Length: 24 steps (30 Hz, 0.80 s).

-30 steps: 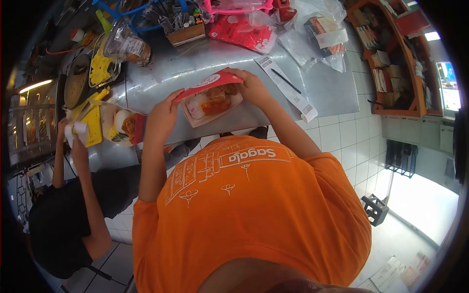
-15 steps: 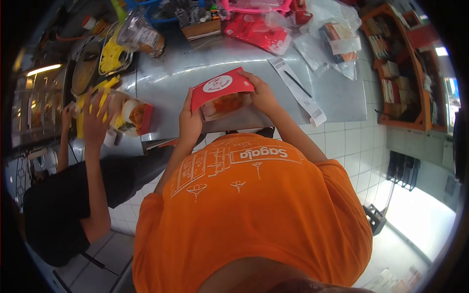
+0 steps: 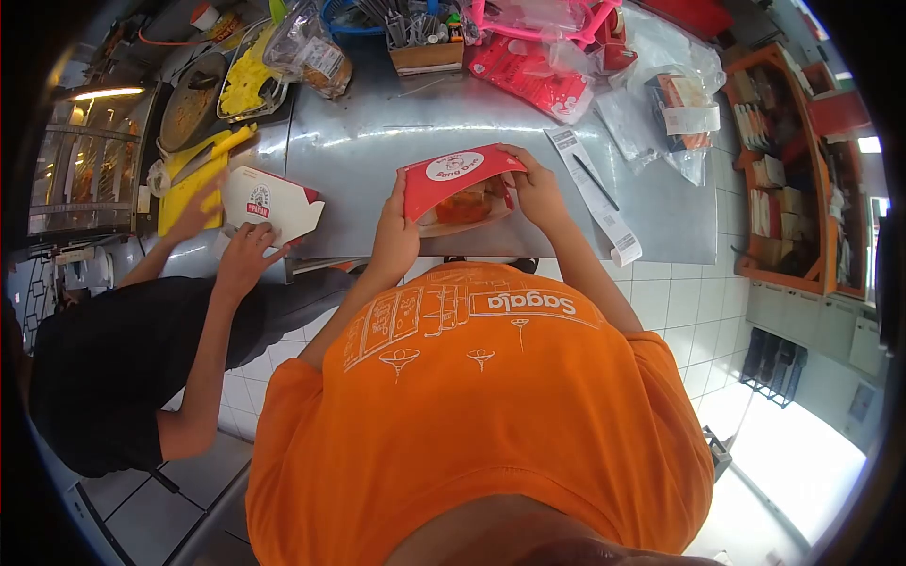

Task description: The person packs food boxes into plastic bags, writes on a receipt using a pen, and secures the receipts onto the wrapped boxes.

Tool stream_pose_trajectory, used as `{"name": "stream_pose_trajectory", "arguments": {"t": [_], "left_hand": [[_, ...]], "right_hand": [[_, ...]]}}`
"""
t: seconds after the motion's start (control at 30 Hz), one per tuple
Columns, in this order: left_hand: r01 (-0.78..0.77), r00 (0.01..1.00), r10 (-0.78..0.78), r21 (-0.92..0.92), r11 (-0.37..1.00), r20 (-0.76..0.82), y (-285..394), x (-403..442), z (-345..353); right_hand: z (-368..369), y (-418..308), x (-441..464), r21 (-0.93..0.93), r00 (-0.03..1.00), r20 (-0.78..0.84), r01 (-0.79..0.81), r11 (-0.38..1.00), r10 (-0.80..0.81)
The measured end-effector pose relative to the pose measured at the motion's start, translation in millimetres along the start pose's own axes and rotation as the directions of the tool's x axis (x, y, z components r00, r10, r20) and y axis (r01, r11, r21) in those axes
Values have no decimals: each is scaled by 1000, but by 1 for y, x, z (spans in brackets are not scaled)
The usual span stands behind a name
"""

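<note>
Between my two hands is a red takeaway box point(image 3: 429, 189) with a round white logo on its lid. Its near side gapes, and orange-brown food point(image 3: 464, 206) shows inside on pale paper. My left hand point(image 3: 396, 230) grips the left side of the box, fingers along its edge. At the upper right corner, my right hand point(image 3: 538, 191) holds the lid's edge and the side, thumb toward the front. The box is tilted over the near part of the steel table point(image 3: 377, 123).
To the left, a co-worker's hand point(image 3: 247, 250) rests on a white takeaway box point(image 3: 288, 209). Behind stand a tray of yellow food point(image 3: 253, 80) and a cardboard cutlery box point(image 3: 427, 59). A receipt point(image 3: 576, 165) with a black pen point(image 3: 596, 182) lies right, near red plastic bags point(image 3: 538, 80).
My hands still hold the red box, its lid now slightly flatter. The co-worker's box, open before, is now folded shut, with a hand on it. The whole view has shifted slightly.
</note>
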<state>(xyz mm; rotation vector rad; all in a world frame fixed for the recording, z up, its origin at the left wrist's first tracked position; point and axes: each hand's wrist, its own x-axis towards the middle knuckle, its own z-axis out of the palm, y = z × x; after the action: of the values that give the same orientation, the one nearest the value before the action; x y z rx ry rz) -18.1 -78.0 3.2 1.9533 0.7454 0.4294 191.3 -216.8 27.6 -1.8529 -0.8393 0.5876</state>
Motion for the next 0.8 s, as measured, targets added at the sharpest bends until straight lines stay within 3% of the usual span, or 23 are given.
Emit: {"name": "stream_pose_trajectory", "arguments": {"t": [0.1, 0.17, 0.2, 0.3, 0.37, 0.47, 0.53, 0.6, 0.73, 0.77, 0.8], "left_hand": [[31, 997, -30, -17, 999, 65, 7, 0, -2], [138, 976, -132, -24, 990, 175, 17, 3, -10], [81, 976, -72, -36, 996, 208, 23, 2, -14], [-65, 954, 78, -54, 996, 288, 22, 3, -23], [-127, 939, 129, -27, 992, 318, 0, 7, -23], [236, 937, -129, -315, 919, 325, 23, 16, -18], [171, 942, -158, -19, 985, 298, 32, 15, -12], [52, 958, -122, 261, 964, 261, 29, 11, -8], [-250, 962, 100, 674, 695, 254, 9, 11, -7], [-313, 949, 158, 745, 589, 274, 8, 11, -11], [-379, 922, 173, 710, 593, 347, 8, 15, -16]], "right_hand": [[-7, -11, -3, -11, 979, 108, -173, 985, 173], [0, 14, -7, -125, 998, 44, 53, 991, -48], [1, 16, -8, -187, 987, 21, 162, 969, -161], [-4, 19, -19, -141, 989, 128, 98, 985, -80], [-12, 9, -20, -134, 967, 228, 146, 980, -113], [-19, -6, -21, -137, 941, 330, 126, 983, -75], [-14, -1, -23, -196, 944, 323, 142, 970, -73], [-2, 28, -26, -310, 955, 268, 210, 927, -127], [-7, 30, -29, -596, 913, 315, 403, 694, -260], [-10, 27, -29, -641, 896, 335, 443, 627, -291], [-13, 23, -28, -682, 878, 355, 479, 553, -322]]}}
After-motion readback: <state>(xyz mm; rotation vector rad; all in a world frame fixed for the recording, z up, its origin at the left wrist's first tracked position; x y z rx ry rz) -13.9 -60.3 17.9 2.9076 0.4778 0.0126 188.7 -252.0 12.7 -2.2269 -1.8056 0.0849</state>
